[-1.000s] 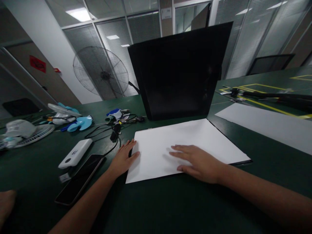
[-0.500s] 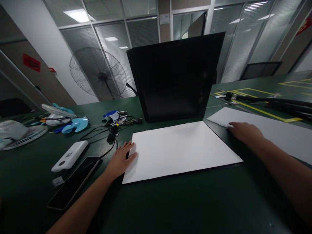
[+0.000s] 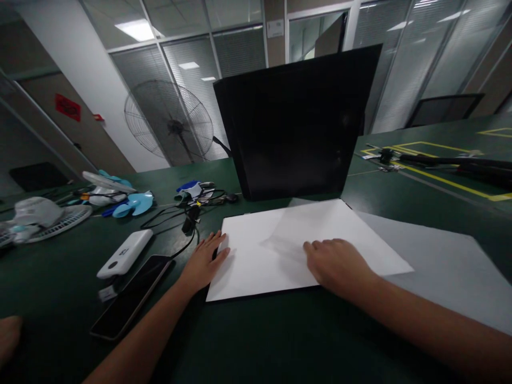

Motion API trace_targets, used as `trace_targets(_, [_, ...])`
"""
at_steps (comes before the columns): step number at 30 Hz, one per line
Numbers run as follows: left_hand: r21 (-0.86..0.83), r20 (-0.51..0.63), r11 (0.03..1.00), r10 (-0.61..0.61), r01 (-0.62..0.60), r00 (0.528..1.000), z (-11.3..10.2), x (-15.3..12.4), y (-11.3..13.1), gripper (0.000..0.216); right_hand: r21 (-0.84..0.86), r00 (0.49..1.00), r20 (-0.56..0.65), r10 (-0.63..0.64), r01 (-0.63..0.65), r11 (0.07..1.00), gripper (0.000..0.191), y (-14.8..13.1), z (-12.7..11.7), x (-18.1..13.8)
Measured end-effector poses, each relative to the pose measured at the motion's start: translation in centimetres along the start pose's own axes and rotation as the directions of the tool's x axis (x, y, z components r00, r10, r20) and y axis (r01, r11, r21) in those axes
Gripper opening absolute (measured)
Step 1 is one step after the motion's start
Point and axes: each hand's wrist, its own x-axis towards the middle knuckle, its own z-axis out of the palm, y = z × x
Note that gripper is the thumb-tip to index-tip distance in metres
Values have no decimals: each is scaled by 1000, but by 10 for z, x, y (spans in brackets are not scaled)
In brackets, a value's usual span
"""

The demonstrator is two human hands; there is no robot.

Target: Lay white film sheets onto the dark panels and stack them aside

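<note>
A flat white panel (image 3: 248, 272) with a thin dark edge lies on the green table. My left hand (image 3: 203, 261) rests on its left edge, fingers spread. A thin translucent sheet (image 3: 436, 256) reaches from the table on the right over part of the panel. My right hand (image 3: 340, 264), fingers closed, grips this sheet above the panel; the fingertips partly hide the hold. Behind the panel a large black board (image 3: 296, 128) stands tilted upright.
At left on the table lie a phone (image 3: 132, 298), a white power bank (image 3: 125, 253), cables (image 3: 192, 218) and fan parts (image 3: 134, 204). Black rods (image 3: 444, 160) lie at right. Part of another person's hand (image 3: 8, 333) shows at the left edge.
My right hand has moved left from the right side of the table, drawing the sheet partly over the white panel. My left hand stays on the panel's left edge.
</note>
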Motion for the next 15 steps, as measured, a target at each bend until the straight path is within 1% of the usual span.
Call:
trace_targets(1, [-15,-1,1000,-1,1,1000,0,0,0,67,23,993,-9,-117,117,993,25,-15,4,-4])
trace_targets(3, [-40,6,999,-5,6,1000,0,0,0,70,74,945,-71,-320,325,943,29,-32,12,-11])
trace_targets(5, [-46,23,999,-6,8,1000,-1,0,1,74,135,882,-150,-447,467,874,37,-37,18,-14])
trace_targets(7, [-28,36,1000,-7,8,999,-3,0,3,78,213,838,-187,-513,544,811,43,-33,20,-14])
trace_targets(10, [16,46,1000,-16,15,999,-3,0,5,81,315,783,-193,-592,621,718,45,-21,21,-9])
trace_targets(13, [35,41,999,-7,6,999,-1,1,3,77,357,729,-203,-654,677,644,44,-9,20,-3])
trace_targets(15, [32,31,999,12,-13,999,0,1,1,75,363,713,-197,-673,690,626,45,-1,19,-1])
